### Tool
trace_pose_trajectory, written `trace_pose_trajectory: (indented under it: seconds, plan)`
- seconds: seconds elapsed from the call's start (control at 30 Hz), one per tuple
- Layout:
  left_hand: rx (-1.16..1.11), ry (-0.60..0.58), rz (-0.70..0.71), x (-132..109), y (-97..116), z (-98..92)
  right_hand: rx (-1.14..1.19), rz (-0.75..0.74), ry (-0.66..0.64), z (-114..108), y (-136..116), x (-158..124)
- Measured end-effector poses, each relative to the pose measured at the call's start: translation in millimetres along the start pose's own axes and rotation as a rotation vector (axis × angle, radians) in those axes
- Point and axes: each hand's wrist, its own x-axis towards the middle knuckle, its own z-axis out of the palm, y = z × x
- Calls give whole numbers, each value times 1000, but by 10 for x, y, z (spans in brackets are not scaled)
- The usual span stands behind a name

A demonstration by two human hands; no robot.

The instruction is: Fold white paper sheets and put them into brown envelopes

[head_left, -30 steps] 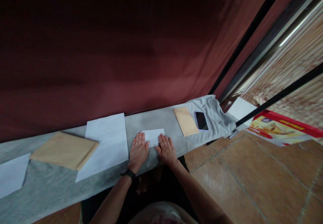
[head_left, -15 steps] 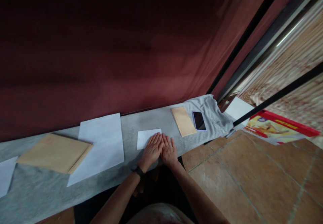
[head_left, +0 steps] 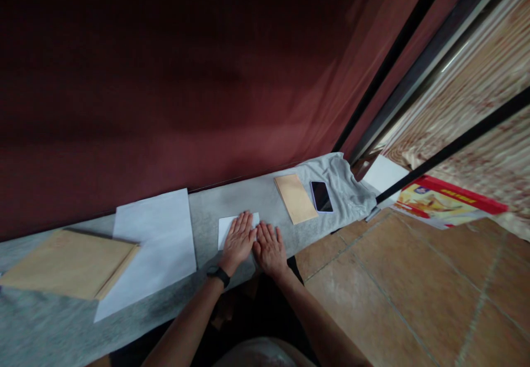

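A small folded-looking white paper lies flat on the grey cloth, partly covered by my hands. My left hand rests flat across its middle, fingers stretched out, a dark band on the wrist. Beside it, my right hand lies palm down at the paper's right edge, fingers extended and slightly apart. Neither hand grips anything. To the right of my hands is a small tan envelope stack, and past it a phone with a dark screen.
On the left, larger brown envelopes overlap a big white sheet. The grey cloth covers a narrow bench against a dark red wall. Black bars and a printed red-and-yellow box stand at right over the tiled floor.
My left hand has slid up over the white paper, covering more of it. My hands, touching before, are slightly more apart at the fingertips. The view has shifted a little.
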Motion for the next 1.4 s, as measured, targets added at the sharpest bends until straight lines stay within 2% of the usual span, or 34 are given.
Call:
trace_pose_trajectory:
  seconds: [0.37,0.73,0.87,0.97,1.07,1.23,1.4]
  plan:
    - [49,105,-148,-472,-242,-117,21,7,35,9,-5,-3]
    - [88,126,-157,-840,-344,-230,16,1,46,41,21,-6]
    - [150,87,-105,-808,-306,-288,29,1,79,69,26,-16]
    - [168,-47,3,-702,-249,-312,65,14,124,86,50,-34]
    - [139,-155,21,-592,-187,-327,146,30,170,86,104,-62]
    - [-5,-131,1,-492,-109,-369,309,108,247,69,181,-83]
    - [-170,-81,-58,-403,-77,-431,375,148,256,70,174,-64]
